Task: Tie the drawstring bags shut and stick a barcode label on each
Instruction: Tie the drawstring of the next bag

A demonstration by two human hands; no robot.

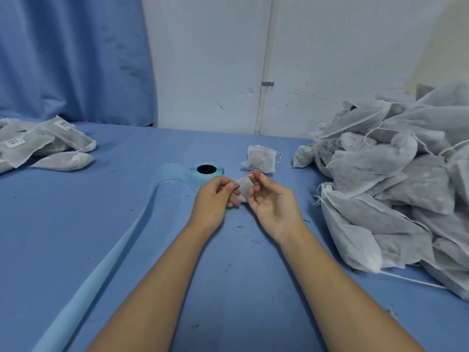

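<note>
Blue-clothed table (76,212), blue curtain (71,59) far left, white wall (208,59) far
Centre: left hand (215,193), fingers curled, pinches small bag (244,187); right hand (271,199), half curled, pinches its drawstring (247,177). Label roll (206,172) just far of them; bag pile (396,179) right, labelled bags (38,143) far left
</note>
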